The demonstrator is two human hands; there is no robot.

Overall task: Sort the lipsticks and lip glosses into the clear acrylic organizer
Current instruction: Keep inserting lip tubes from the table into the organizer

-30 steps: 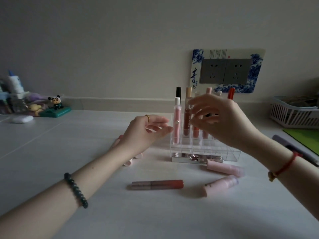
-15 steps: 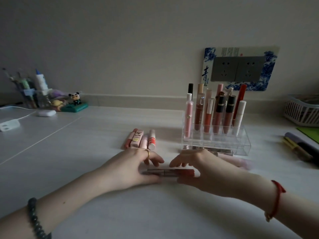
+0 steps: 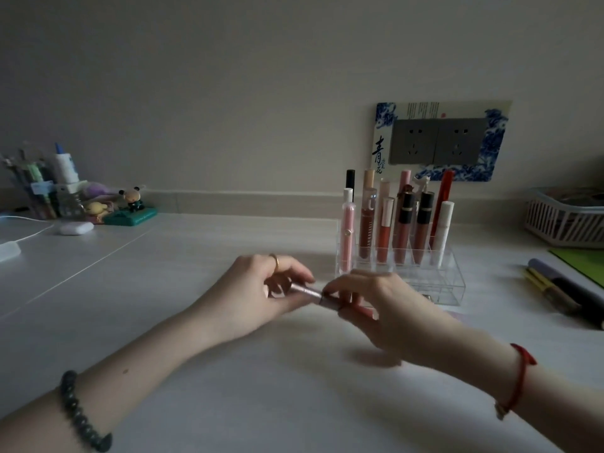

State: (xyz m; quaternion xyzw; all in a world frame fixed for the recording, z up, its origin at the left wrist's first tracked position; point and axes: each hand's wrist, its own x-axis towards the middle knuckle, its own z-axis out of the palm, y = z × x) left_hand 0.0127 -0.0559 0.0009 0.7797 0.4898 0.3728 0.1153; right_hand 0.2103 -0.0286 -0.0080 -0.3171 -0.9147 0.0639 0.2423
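Observation:
A lip gloss (image 3: 310, 294) with a silvery cap and a reddish tube is held level just above the table, in front of the clear acrylic organizer (image 3: 454, 282). My left hand (image 3: 258, 295) pinches its cap end. My right hand (image 3: 379, 308) grips the tube end, and its fingers hide most of the red part. Several lipsticks and glosses (image 3: 395, 223) stand upright in the organizer's back rows. The front cells look bare. Any loose lipsticks lying behind my hands are hidden.
Pens (image 3: 562, 289) and a green sheet (image 3: 585, 263) lie at the right, with a white basket (image 3: 562, 220) behind them. A pen holder, a panda figure (image 3: 132, 199) and a small white case (image 3: 75, 227) stand at the far left. Wall sockets (image 3: 438, 140) sit behind the organizer.
My right hand came down from the organizer to the table. Both hands closed on the lip gloss lying in front and lifted it off the surface.

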